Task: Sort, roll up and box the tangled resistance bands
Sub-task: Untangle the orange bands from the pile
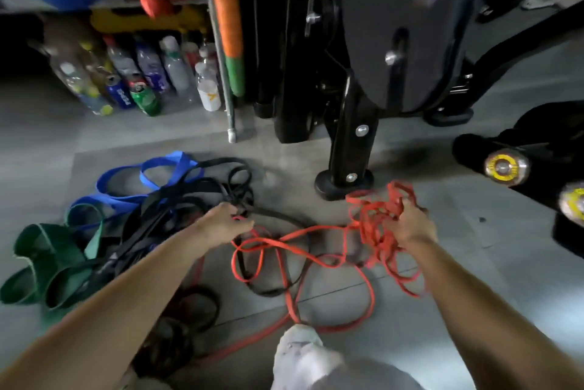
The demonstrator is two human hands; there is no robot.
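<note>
A tangle of resistance bands lies on the grey floor. Thin red bands (pixel 316 266) loop across the middle. My right hand (pixel 410 225) grips a bunched clump of those red bands, lifted a little off the floor. My left hand (pixel 226 220) pinches a red band where it meets the black bands (pixel 177 206). Blue bands (pixel 132 181) lie behind the black ones. Wide green bands (pixel 53 263) sit at the far left. More dark bands (pixel 186 314) lie under my left forearm. No box is visible.
A black gym machine (pixel 350 149) stands just behind the bands, its foot close to the red clump. Several bottles and cans (pixel 139 80) line the back left under a shelf. Dumbbell ends (pixel 505 167) lie at the right. My shoe (pixel 300 348) touches a red loop.
</note>
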